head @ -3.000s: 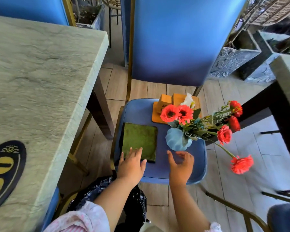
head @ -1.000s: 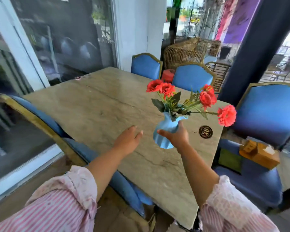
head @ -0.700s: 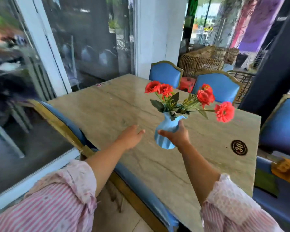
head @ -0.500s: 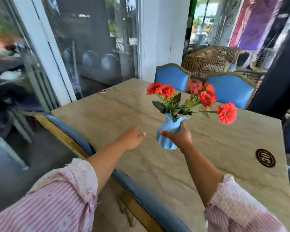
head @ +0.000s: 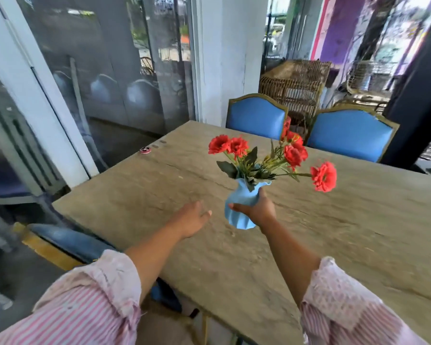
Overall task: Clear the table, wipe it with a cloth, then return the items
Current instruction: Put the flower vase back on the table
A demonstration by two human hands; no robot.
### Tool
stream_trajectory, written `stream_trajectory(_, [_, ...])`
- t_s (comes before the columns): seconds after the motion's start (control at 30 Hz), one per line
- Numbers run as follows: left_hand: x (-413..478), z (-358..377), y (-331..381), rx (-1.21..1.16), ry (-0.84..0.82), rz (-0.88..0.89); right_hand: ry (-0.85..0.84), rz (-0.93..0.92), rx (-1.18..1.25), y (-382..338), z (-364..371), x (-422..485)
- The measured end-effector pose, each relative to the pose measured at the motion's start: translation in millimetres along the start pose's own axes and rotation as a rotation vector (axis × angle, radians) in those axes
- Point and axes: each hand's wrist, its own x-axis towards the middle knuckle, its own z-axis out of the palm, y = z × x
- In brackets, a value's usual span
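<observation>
My right hand [head: 259, 210] grips a light blue ribbed vase [head: 239, 207] around its body and holds it upright just above the stone table [head: 334, 232]. Red flowers [head: 271, 155] with green leaves stick out of the vase. My left hand [head: 192, 219] hovers over the table to the left of the vase, fingers extended and holding nothing. The green cloth and the orange tissue holder are out of view.
Two blue chairs [head: 256, 115] [head: 348, 135] stand at the table's far side, and another blue chair [head: 67, 241] stands at the near left edge. A small red round object [head: 144, 150] lies at the far left corner. Glass doors and a white pillar stand behind.
I have lifted the vase off the blue chair seat and turned to the table. Over the last second the vase has moved further over the tabletop, with my left hand alongside.
</observation>
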Motion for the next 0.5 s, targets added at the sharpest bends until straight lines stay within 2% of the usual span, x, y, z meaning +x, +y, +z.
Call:
stream_trajectory(0.27, [116.6,-29.7,-58.9,0.118,-0.106,0.125,0.152,0.132,0.069,-30.9,69.5,86.9])
stream_trajectory(0.4, [160.7,-22.7,-83.0,0.107,-0.171,0.167,0.225,0.153,0.074,-35.0,88.9,132.4])
stream_trajectory(0.5, [183.9,-11.0,-93.3,0.208,-0.198,0.177,0.265,0.171,0.056,-33.4,97.2,160.0])
